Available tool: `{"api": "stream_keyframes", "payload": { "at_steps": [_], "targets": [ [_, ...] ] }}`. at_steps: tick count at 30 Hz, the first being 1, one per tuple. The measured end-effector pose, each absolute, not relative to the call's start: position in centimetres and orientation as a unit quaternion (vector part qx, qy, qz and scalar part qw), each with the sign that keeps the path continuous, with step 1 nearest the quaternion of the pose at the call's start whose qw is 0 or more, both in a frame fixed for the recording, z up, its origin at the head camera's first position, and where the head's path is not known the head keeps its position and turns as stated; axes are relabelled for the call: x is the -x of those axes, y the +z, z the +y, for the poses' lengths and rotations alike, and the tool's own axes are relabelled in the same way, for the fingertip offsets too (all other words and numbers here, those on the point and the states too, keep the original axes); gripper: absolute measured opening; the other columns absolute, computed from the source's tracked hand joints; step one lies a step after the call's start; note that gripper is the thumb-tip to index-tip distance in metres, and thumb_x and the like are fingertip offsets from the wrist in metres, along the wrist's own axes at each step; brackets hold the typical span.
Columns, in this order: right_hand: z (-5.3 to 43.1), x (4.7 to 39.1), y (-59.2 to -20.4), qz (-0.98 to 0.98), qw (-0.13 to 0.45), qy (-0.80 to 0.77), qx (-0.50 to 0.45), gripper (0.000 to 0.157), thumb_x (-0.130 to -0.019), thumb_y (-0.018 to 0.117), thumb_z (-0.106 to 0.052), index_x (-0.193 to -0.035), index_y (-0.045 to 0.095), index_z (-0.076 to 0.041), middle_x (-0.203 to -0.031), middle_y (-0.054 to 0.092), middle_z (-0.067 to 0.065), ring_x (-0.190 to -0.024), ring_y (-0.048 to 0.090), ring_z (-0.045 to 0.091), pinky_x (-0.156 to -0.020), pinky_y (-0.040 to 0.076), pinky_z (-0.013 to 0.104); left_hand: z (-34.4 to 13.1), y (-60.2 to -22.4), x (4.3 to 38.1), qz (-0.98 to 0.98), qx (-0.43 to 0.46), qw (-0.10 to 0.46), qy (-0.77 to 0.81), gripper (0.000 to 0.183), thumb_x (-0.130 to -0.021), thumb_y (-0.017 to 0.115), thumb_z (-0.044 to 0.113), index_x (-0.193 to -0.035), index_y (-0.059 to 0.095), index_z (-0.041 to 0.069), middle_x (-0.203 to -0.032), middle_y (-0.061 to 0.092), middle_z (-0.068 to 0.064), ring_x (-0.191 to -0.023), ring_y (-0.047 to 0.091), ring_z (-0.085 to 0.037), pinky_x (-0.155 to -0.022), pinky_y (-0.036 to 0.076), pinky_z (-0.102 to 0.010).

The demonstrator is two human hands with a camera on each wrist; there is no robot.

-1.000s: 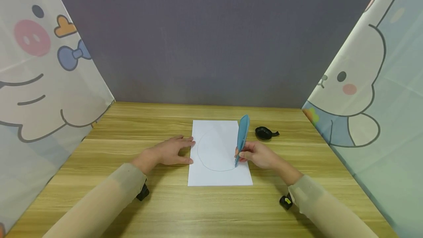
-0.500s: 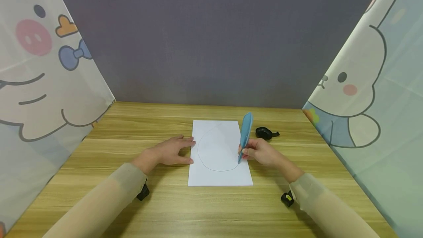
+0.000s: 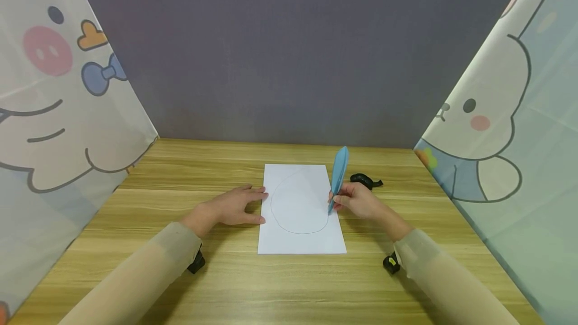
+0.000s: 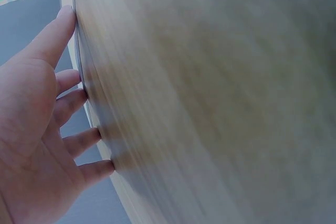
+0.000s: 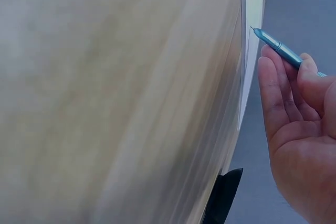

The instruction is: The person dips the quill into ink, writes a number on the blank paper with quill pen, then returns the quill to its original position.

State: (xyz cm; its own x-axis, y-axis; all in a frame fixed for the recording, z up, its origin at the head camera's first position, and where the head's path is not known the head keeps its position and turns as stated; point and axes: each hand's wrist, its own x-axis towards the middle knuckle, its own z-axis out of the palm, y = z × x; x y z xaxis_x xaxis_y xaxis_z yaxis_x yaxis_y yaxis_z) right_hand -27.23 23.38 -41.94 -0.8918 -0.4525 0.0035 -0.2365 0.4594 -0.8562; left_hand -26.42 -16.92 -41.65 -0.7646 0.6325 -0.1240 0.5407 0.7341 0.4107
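A white sheet of paper (image 3: 298, 199) lies on the wooden table and bears a thin, rounded line (image 3: 300, 233). My right hand (image 3: 358, 199) pinches a blue feather-shaped pen (image 3: 339, 169) over the sheet's right side. Its tip meets the line's right end in the head view; the right wrist view shows the bare tip of the pen (image 5: 278, 47) close to the paper, and contact is hard to judge. With fingers spread, my left hand (image 3: 232, 207) rests at the sheet's left edge, fingertips on the edge; the left wrist view shows this hand (image 4: 42, 114) from the palm side.
Just beyond my right hand lies a black rounded object (image 3: 365, 180) with a short tail, partly hidden. A dark grey panel (image 3: 289, 54) stands behind the table (image 3: 289, 285). Cartoon-printed curtains (image 3: 487, 124) flank it on both sides.
My right hand has moved the pen up and slightly right along the paper. The drawn line now reaches farther up the right side. My left hand has stayed in place.
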Motion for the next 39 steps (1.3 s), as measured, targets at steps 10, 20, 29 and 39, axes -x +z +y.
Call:
{"api": "stream_keyframes", "payload": {
  "at_steps": [10, 20, 29, 39],
  "targets": [
    [23.3, 28.4, -42.0, 0.846, 0.120, -0.494, 0.159, 0.021, -0.112, 0.058, -0.002, -0.122, 0.071, 0.012, -0.116, 0.078, 0.025, -0.103, 0.079, 0.031, -0.091, 0.069, 0.036, -16.8, -41.5, 26.3, 0.922, -0.314, 0.136, 0.179, 0.080, -0.104, 0.074, 0.051, -0.167, 0.048, 0.008, -0.179, 0.035, -0.014, -0.165, 0.025, -0.055, -0.132, 0.025, -0.072],
    [22.9, 29.4, -41.7, 0.872, 0.096, -0.457, 0.147, 0.022, -0.113, 0.058, -0.005, -0.123, 0.073, 0.007, -0.117, 0.079, 0.022, -0.105, 0.079, 0.030, -0.090, 0.068, 0.035, -16.8, -41.6, 26.4, 0.924, -0.311, 0.137, 0.178, 0.080, -0.105, 0.073, 0.052, -0.167, 0.047, 0.009, -0.179, 0.034, -0.014, -0.165, 0.025, -0.054, -0.133, 0.025, -0.072],
    [22.5, 30.3, -41.8, 0.872, 0.091, -0.464, 0.125, 0.020, -0.113, 0.061, -0.008, -0.123, 0.074, 0.003, -0.119, 0.079, 0.021, -0.106, 0.079, 0.029, -0.094, 0.068, 0.038, -16.8, -41.6, 26.3, 0.924, -0.310, 0.138, 0.179, 0.081, -0.105, 0.072, 0.053, -0.167, 0.047, 0.009, -0.180, 0.034, -0.013, -0.166, 0.024, -0.054, -0.132, 0.025, -0.073],
    [21.9, 31.2, -41.8, 0.878, 0.089, -0.455, 0.117, 0.022, -0.114, 0.059, -0.010, -0.125, 0.073, 0.002, -0.121, 0.078, 0.021, -0.108, 0.078, 0.027, -0.094, 0.068, 0.038, -16.9, -41.8, 26.5, 0.924, -0.310, 0.136, 0.179, 0.081, -0.104, 0.072, 0.054, -0.168, 0.047, 0.010, -0.180, 0.034, -0.012, -0.166, 0.024, -0.054, -0.132, 0.025, -0.073]
  ]
}}
